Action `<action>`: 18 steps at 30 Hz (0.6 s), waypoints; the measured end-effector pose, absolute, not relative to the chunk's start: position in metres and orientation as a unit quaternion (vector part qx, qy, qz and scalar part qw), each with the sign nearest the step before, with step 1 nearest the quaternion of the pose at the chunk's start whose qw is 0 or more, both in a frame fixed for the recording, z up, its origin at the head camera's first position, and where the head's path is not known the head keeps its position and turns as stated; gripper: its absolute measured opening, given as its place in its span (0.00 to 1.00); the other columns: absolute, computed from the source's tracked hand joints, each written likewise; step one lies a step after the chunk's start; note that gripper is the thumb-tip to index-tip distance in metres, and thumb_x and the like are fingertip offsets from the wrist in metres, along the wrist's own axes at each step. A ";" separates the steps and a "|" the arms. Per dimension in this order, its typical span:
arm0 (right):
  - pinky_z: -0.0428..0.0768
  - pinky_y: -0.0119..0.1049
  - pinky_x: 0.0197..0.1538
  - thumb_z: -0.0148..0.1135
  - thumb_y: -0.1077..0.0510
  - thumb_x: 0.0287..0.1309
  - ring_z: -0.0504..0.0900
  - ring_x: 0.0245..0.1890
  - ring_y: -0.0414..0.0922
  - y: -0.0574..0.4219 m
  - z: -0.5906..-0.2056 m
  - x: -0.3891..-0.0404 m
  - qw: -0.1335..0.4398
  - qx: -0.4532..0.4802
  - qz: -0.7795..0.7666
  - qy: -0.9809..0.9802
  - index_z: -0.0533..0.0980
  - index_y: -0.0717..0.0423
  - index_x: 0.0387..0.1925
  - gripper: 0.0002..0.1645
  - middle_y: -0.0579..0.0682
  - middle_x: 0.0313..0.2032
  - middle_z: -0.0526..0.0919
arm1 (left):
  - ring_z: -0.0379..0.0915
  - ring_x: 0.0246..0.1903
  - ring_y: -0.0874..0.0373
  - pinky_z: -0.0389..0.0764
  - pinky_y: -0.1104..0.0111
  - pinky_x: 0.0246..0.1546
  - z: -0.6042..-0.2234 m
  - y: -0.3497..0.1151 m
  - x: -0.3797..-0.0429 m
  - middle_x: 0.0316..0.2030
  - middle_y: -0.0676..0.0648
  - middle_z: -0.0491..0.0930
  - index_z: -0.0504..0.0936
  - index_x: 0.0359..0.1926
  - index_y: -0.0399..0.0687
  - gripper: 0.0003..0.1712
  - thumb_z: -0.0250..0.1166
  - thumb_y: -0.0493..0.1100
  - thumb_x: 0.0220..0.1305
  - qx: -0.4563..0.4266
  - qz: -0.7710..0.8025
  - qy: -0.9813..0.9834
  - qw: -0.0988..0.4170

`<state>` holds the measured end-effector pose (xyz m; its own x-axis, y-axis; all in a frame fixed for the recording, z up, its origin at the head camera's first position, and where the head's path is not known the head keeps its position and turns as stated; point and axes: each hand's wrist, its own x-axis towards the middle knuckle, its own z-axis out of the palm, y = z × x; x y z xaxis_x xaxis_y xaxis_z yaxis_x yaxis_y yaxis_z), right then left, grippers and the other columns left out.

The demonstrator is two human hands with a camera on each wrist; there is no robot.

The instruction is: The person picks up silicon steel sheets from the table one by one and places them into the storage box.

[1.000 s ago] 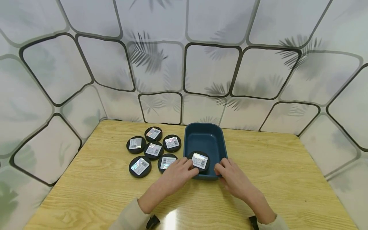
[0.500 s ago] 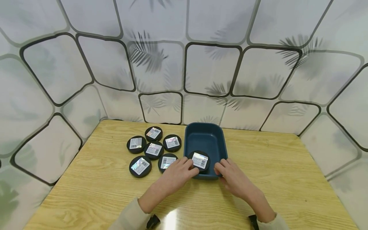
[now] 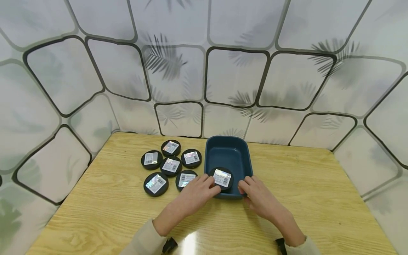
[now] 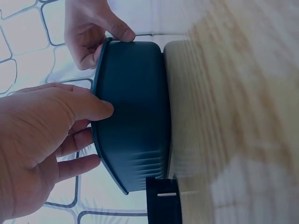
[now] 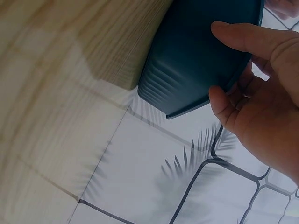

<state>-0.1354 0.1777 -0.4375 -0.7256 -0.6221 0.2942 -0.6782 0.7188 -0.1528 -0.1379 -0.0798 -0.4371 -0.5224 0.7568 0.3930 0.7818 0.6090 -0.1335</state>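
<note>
A dark blue rectangular bin (image 3: 240,163) stands on the wooden table. My left hand (image 3: 197,194) grips its near-left rim; in the left wrist view the thumb (image 4: 100,108) presses the outer wall and the fingers reach over the edge. The near-right corner is held by my right hand (image 3: 259,196), its thumb (image 5: 233,36) against the outside in the right wrist view. At the bin's near-left end lies a round black disc-shaped container (image 3: 222,178) with a white label, beside my left fingers. Whether anything lies under it is hidden.
Several more labelled black discs (image 3: 171,166) lie flat to the bin's left, one partly behind my left hand. The wooden table (image 3: 306,187) extends to the right. A patterned curtain (image 3: 236,78) hangs behind and along both sides.
</note>
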 end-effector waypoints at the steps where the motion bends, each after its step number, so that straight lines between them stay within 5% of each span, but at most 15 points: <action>1: 0.58 0.33 0.35 0.70 0.75 0.37 0.56 0.28 0.40 0.178 -0.438 -0.135 0.113 0.354 0.125 -0.920 0.64 0.48 0.27 0.27 0.40 0.27 0.59 | 0.67 0.34 0.57 0.74 0.68 0.36 -0.437 -0.080 -0.138 0.35 0.52 0.73 0.79 0.42 0.56 0.09 0.67 0.39 0.63 -0.441 -0.031 -0.873 0.208; 18: 0.58 0.33 0.36 0.73 0.75 0.38 0.56 0.29 0.40 0.177 -0.435 -0.134 0.110 0.352 0.123 -0.921 0.64 0.47 0.26 0.29 0.40 0.27 0.58 | 0.67 0.33 0.57 0.73 0.69 0.34 -0.433 -0.082 -0.139 0.35 0.52 0.73 0.80 0.40 0.56 0.09 0.68 0.40 0.60 -0.446 -0.038 -0.874 0.189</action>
<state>-0.1339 0.1775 -0.4355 -0.7284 -0.6211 0.2893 -0.6753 0.7223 -0.1493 -0.1385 -0.0821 -0.4328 -0.5313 0.7649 0.3640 0.7940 0.5995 -0.1009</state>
